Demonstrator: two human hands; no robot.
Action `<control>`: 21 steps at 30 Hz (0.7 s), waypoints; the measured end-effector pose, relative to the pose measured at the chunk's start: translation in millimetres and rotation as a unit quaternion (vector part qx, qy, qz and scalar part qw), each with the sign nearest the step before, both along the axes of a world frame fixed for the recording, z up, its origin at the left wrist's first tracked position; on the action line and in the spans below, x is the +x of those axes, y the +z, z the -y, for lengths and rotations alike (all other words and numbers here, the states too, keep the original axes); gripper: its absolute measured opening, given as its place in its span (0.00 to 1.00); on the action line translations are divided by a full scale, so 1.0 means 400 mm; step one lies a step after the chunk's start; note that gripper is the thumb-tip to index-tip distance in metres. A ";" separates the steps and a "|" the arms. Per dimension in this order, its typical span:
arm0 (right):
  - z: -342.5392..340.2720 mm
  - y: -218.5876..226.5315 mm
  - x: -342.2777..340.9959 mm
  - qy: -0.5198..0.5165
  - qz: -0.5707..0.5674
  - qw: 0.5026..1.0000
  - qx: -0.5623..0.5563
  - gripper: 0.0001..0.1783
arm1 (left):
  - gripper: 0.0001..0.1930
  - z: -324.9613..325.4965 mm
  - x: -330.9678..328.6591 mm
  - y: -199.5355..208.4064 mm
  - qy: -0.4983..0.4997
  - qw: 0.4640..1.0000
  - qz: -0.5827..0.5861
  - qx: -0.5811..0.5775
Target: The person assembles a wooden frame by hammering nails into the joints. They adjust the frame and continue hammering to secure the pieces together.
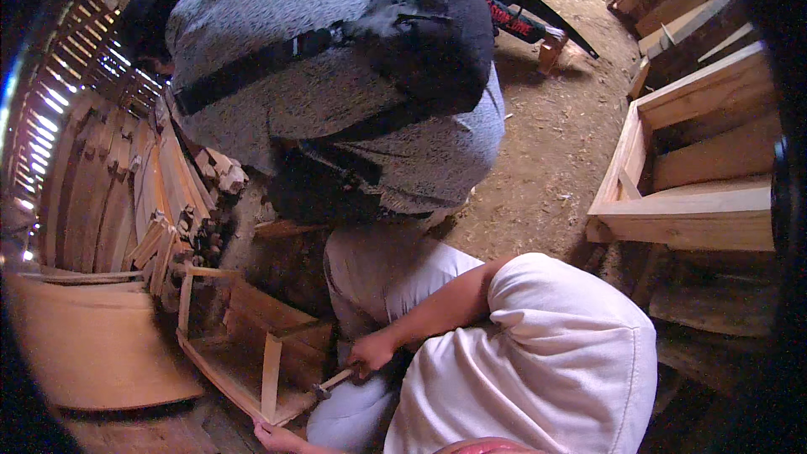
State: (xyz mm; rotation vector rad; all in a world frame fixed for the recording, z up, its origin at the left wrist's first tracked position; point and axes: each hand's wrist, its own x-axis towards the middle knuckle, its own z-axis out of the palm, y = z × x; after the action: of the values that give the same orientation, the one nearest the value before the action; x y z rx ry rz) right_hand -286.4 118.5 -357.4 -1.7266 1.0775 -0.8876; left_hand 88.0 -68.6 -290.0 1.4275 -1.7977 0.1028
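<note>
At the far left, wooden slats (109, 193) lean in a row, with a wide flat board (92, 345) lying below them. Just right of the board sits an unfinished wooden crate (252, 345), tipped on its side on the floor. Your left hand (277, 435) touches the crate's lower corner at the bottom edge of the view; it is cut off there, so you cannot tell whether it grips. Your right hand (371, 353) is closed around the handle of a hammer (329, 384), whose head rests against the crate's near end. Above, another person with a black backpack (420, 34) bends over. Finished crates (698, 176) stand on the dirt floor (546, 160) at the right.
</note>
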 end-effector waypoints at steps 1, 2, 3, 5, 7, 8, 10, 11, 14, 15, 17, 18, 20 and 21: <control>-0.004 -0.013 -0.002 -0.003 -0.014 1.000 -0.003 0.19 | 0.13 -0.033 -0.033 0.014 0.003 1.000 -0.017 0.010; -0.001 -0.019 0.000 -0.003 -0.026 1.000 -0.010 0.20 | 0.12 -0.068 -0.062 0.044 0.010 0.999 -0.032 0.016; 0.005 -0.033 0.004 -0.007 -0.040 0.999 -0.019 0.20 | 0.12 -0.081 -0.092 0.067 0.013 0.999 -0.049 0.020; 0.027 -0.091 0.021 -0.011 -0.026 1.000 -0.004 0.20 | 0.12 -0.038 -0.062 0.026 0.025 0.999 0.022 -0.026; 0.023 -0.081 0.013 -0.002 -0.012 1.000 0.013 0.20 | 0.12 -0.030 -0.037 0.019 0.059 0.995 0.081 -0.018; 0.005 0.000 0.019 0.022 0.000 1.000 0.015 0.20 | 0.13 -0.031 0.015 0.040 0.087 0.993 0.076 -0.008; -0.013 0.030 0.005 0.018 -0.007 1.000 -0.008 0.21 | 0.13 -0.018 0.028 0.024 0.106 0.993 0.044 0.027; -0.010 -0.030 0.000 -0.006 -0.017 0.999 -0.033 0.21 | 0.13 -0.011 -0.019 0.000 0.088 0.995 0.036 0.032; -0.012 -0.050 -0.005 -0.013 -0.036 0.997 -0.074 0.22 | 0.13 -0.018 -0.033 -0.015 0.087 0.995 0.026 0.039; -0.013 -0.040 -0.004 -0.007 -0.041 0.996 -0.081 0.22 | 0.14 -0.018 -0.024 -0.014 0.096 0.994 0.024 0.045; -0.016 -0.032 -0.002 -0.003 -0.050 0.995 -0.088 0.24 | 0.14 -0.024 -0.018 -0.018 0.092 0.995 0.005 0.044; -0.018 -0.034 -0.002 -0.003 -0.055 0.994 -0.090 0.24 | 0.14 -0.030 -0.022 -0.024 0.078 0.996 -0.012 0.037; -0.010 -0.043 0.002 0.003 -0.068 0.997 -0.041 0.25 | 0.14 -0.036 -0.028 -0.032 0.066 0.997 -0.031 0.033; -0.007 -0.052 0.004 0.005 -0.073 0.997 -0.017 0.25 | 0.14 -0.036 -0.032 -0.036 0.068 0.996 -0.033 0.038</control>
State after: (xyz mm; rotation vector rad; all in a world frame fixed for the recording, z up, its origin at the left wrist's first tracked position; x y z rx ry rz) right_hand -284.8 121.4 -378.1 -1.8473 1.1541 -0.7865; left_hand 75.2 -54.3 -304.5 1.5900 -1.6651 0.0571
